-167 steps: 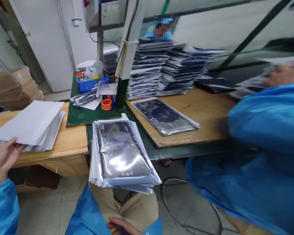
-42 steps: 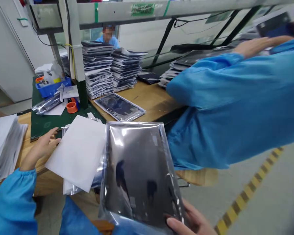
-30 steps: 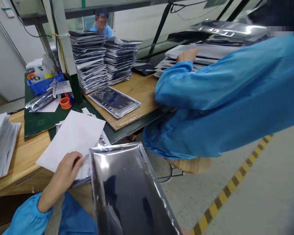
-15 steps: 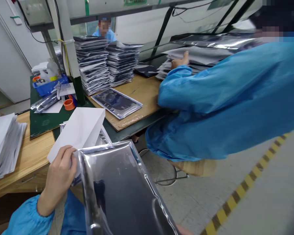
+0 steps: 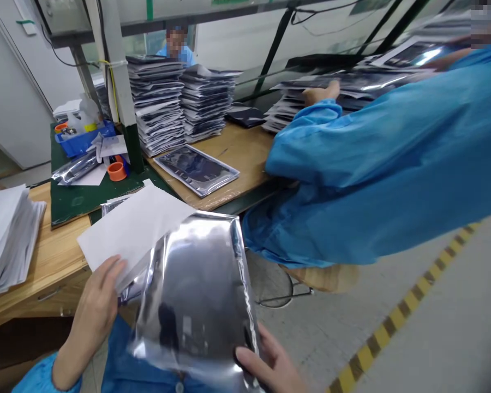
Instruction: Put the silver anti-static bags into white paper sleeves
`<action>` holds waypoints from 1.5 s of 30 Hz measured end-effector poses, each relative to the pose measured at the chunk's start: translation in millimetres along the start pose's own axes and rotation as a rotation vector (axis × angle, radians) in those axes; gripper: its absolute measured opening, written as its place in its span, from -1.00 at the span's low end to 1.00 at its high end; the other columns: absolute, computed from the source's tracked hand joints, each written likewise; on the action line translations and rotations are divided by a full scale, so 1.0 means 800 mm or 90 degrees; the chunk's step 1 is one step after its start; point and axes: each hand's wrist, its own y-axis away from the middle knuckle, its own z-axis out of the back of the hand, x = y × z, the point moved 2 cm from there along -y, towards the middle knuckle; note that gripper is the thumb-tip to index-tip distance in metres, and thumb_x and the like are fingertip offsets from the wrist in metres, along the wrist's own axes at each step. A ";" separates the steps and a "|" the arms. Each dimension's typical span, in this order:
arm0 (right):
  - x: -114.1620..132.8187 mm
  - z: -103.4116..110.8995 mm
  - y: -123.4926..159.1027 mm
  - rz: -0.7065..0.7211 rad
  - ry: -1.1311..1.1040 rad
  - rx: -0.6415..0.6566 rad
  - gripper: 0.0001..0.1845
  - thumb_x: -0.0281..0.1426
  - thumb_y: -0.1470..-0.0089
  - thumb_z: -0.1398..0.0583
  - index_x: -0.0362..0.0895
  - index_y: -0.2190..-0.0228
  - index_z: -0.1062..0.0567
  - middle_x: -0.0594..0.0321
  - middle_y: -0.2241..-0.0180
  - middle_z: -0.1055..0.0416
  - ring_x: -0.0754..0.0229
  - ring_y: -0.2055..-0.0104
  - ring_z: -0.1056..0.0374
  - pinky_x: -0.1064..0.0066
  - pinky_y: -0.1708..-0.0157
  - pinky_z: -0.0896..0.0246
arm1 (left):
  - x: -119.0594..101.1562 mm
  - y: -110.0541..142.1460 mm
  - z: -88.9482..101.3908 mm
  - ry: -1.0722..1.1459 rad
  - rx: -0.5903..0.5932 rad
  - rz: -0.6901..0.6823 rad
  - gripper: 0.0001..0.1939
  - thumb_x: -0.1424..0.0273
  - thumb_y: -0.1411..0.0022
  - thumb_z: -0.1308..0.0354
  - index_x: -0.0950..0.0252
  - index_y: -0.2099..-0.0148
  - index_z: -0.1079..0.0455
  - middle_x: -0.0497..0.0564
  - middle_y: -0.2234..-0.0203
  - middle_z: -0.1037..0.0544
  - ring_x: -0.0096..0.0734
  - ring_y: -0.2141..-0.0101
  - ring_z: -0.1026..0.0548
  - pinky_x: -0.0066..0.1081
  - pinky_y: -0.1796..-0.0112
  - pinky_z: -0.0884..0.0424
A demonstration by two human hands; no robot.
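My right hand [image 5: 273,360] is closed on the lower right edge of a flat, shiny silver film packet [image 5: 202,284], its thumb on top. The packet is held tilted over my lap, with its far left edge against a white paper sheet [image 5: 137,226]. My left hand [image 5: 96,300] pinches the near edge of that sheet, its thumb out of sight. Under the paper, partly covered, more silver packets [image 5: 133,289] show at the desk's edge.
To the left stands a pile of white paper [image 5: 8,234]. Tall stacks of packets [image 5: 159,103] and a single packet [image 5: 198,168] rest on the brown board [image 5: 245,144]. A blue-sleeved co-worker [image 5: 364,158] handles packets at right, above a round stool [image 5: 323,277].
The silver packet has moved up and its near end now shows, with my right hand coming into view. The white sheet has swung flatter and rightward. The co-worker's hands have shifted right.
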 end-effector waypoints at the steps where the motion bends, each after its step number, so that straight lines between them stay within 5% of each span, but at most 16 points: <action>1: -0.001 -0.014 -0.004 0.009 -0.039 -0.011 -0.45 -0.13 0.27 -0.42 -0.03 0.19 -0.54 0.12 0.15 -0.60 -0.10 0.03 -0.46 0.14 0.01 -0.35 | 0.005 0.007 -0.001 -0.012 -0.049 0.069 -0.60 0.49 -0.20 0.07 0.28 -0.10 -0.23 0.20 0.02 -0.39 -0.12 -0.02 -0.36 -0.10 -0.02 -0.29; 3: -0.005 -0.036 -0.011 0.015 -0.087 -0.027 -0.50 -0.19 0.23 -0.42 -0.03 0.19 -0.52 0.16 0.16 -0.60 -0.07 0.03 -0.47 0.15 0.02 -0.37 | 0.011 0.021 -0.001 -0.032 -0.103 0.201 -0.80 0.30 -0.17 -0.06 0.27 0.17 -0.30 0.13 0.26 -0.42 -0.08 0.18 -0.40 -0.12 0.15 -0.35; 6: -0.016 -0.053 -0.017 0.023 -0.095 -0.021 -0.55 -0.23 0.21 -0.43 -0.02 0.21 -0.52 0.20 0.22 -0.62 -0.01 0.11 -0.50 0.20 0.07 -0.41 | 0.005 0.036 0.002 0.053 -0.078 0.305 -0.76 0.20 -0.20 -0.06 0.23 0.43 -0.25 -0.01 0.48 -0.35 -0.26 0.41 -0.36 -0.30 0.34 -0.31; 12: -0.037 -0.064 -0.023 0.046 -0.058 -0.011 -0.56 -0.22 0.17 -0.41 0.04 0.19 -0.51 0.28 0.25 -0.62 0.06 0.15 -0.51 0.30 0.14 -0.44 | -0.038 0.052 0.012 0.272 -0.157 0.378 -0.81 0.27 -0.24 -0.06 0.22 0.41 -0.29 -0.10 0.55 -0.36 -0.41 0.50 -0.35 -0.46 0.41 -0.27; 17: -0.045 -0.083 -0.020 0.061 -0.040 0.009 -0.61 -0.21 0.13 -0.39 0.07 0.20 -0.49 0.32 0.23 -0.60 0.09 0.17 -0.50 0.27 0.15 -0.45 | -0.066 0.083 -0.012 0.308 -0.108 0.314 -0.88 0.37 -0.23 -0.10 0.21 0.38 -0.37 -0.07 0.53 -0.42 -0.42 0.48 -0.38 -0.47 0.39 -0.30; 19: -0.051 -0.091 -0.016 0.065 -0.045 0.012 -0.61 -0.22 0.13 -0.39 0.05 0.20 -0.49 0.31 0.25 -0.60 0.11 0.20 -0.50 0.31 0.18 -0.45 | -0.066 0.100 -0.021 0.393 -0.129 0.356 -0.87 0.36 -0.22 -0.12 0.21 0.39 -0.38 -0.08 0.54 -0.41 -0.45 0.48 -0.38 -0.50 0.39 -0.31; 23: -0.074 -0.102 -0.001 0.050 -0.039 0.008 -0.56 -0.21 0.20 -0.42 0.02 0.21 -0.50 0.28 0.30 -0.60 0.10 0.26 -0.49 0.30 0.23 -0.44 | -0.043 0.116 -0.019 0.713 -0.362 0.615 -0.71 0.10 -0.17 -0.15 0.21 0.38 -0.35 -0.07 0.50 -0.43 -0.44 0.44 -0.40 -0.51 0.42 -0.37; 25: -0.090 -0.106 0.012 0.019 -0.036 0.029 -0.53 -0.20 0.26 -0.44 0.04 0.23 -0.51 0.29 0.31 -0.61 0.08 0.28 -0.50 0.27 0.23 -0.45 | -0.031 0.111 -0.015 0.868 -0.405 0.756 -0.57 -0.06 -0.10 -0.12 0.21 0.25 -0.41 0.01 0.36 -0.52 -0.32 0.29 -0.48 -0.42 0.35 -0.46; 29: -0.111 -0.104 0.032 -0.039 0.030 0.194 -0.37 -0.23 0.40 -0.49 0.13 0.17 -0.53 0.31 0.23 -0.61 -0.01 0.19 -0.51 0.23 0.18 -0.45 | -0.007 0.114 -0.003 0.842 -0.445 0.939 -0.51 0.10 0.10 -0.37 0.21 0.13 -0.43 0.01 0.22 -0.57 -0.22 0.12 -0.50 -0.42 0.24 -0.51; 31: -0.113 -0.095 0.029 -0.048 0.173 0.336 -0.36 -0.28 0.42 -0.50 0.16 0.17 -0.56 0.32 0.23 -0.61 -0.06 0.19 -0.50 0.20 0.15 -0.43 | 0.011 0.130 0.005 0.763 -0.432 0.948 -0.47 0.25 0.20 -0.45 0.22 0.13 -0.44 0.00 0.23 -0.59 -0.22 0.18 -0.53 -0.44 0.27 -0.52; 33: -0.109 -0.076 0.011 -0.022 0.280 0.388 -0.58 -0.30 0.33 -0.47 0.14 0.29 -0.63 0.31 0.25 -0.62 -0.10 0.16 -0.49 0.15 0.05 -0.37 | 0.034 0.157 0.014 0.688 -0.405 0.922 -0.44 0.26 0.26 -0.47 0.25 0.15 -0.45 0.03 0.27 -0.60 -0.21 0.25 -0.56 -0.43 0.31 -0.54; 34: -0.106 -0.065 -0.003 -0.003 0.297 0.380 -0.72 -0.27 0.25 -0.43 0.13 0.36 -0.64 0.32 0.25 -0.62 -0.10 0.12 -0.48 0.13 -0.02 -0.31 | 0.047 0.174 0.019 0.645 -0.387 0.906 -0.43 0.24 0.29 -0.47 0.27 0.16 -0.46 0.04 0.28 -0.61 -0.20 0.26 -0.56 -0.42 0.30 -0.55; 35: -0.102 -0.050 -0.019 0.022 0.250 0.289 -0.85 -0.23 0.17 -0.39 0.11 0.42 -0.65 0.30 0.29 -0.63 -0.08 0.14 -0.48 0.11 -0.04 -0.29 | 0.060 0.190 0.023 0.600 -0.356 0.893 -0.42 0.22 0.31 -0.47 0.28 0.17 -0.46 0.05 0.29 -0.61 -0.17 0.24 -0.56 -0.40 0.27 -0.55; 39: -0.110 -0.017 -0.073 0.009 0.119 0.134 -0.64 -0.01 -0.02 -0.22 0.07 0.23 -0.57 0.21 0.19 -0.61 0.01 0.11 -0.49 0.05 -0.04 -0.29 | 0.095 0.242 0.023 0.468 -0.096 0.880 -0.39 0.16 0.34 -0.47 0.29 0.19 -0.47 0.12 0.18 -0.60 0.05 0.07 -0.50 -0.12 0.02 -0.43; 42: -0.128 -0.026 -0.089 -0.017 0.087 0.128 -0.45 0.11 0.01 -0.15 -0.05 0.21 -0.57 0.04 0.15 -0.59 -0.04 0.08 -0.48 0.03 0.01 -0.32 | 0.101 0.260 0.002 0.459 0.043 0.860 -0.36 0.14 0.28 -0.45 0.27 0.11 -0.45 0.15 0.07 -0.55 0.09 0.00 -0.45 -0.05 -0.07 -0.33; 45: -0.141 -0.048 -0.096 -0.007 0.103 0.105 -0.44 0.09 0.05 -0.20 -0.06 0.21 -0.58 0.06 0.18 -0.60 0.01 0.15 -0.49 0.13 0.11 -0.37 | 0.102 0.273 -0.028 0.513 0.085 0.844 -0.30 0.08 0.22 -0.42 0.29 0.03 -0.41 0.18 0.03 -0.52 0.05 -0.02 -0.44 -0.06 -0.08 -0.30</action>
